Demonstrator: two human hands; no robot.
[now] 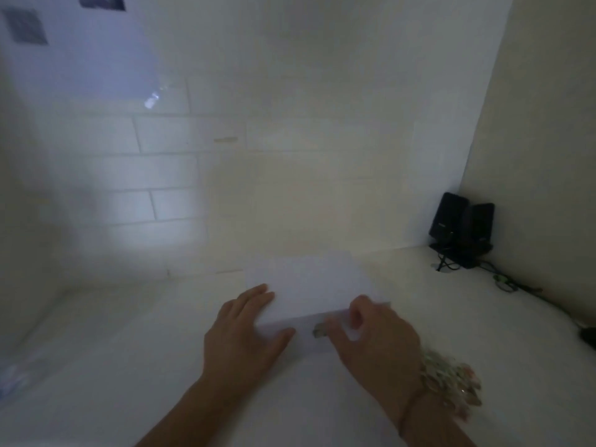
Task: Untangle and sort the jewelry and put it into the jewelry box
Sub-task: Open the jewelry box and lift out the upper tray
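Observation:
A white jewelry box with its lid shut lies on the white table, near the middle of the head view. My left hand grips its left front corner, thumb on the front wall. My right hand holds its right front corner, fingers curled over the edge near a small metal clasp. A pile of tangled jewelry with pale beads and pendants lies on the table beside my right wrist. The picture is dim and blurred.
Two black speakers with cables stand in the back right corner. A white tiled wall rises just behind the box. A dark object sits at the right edge, and something pale and blurry at the left.

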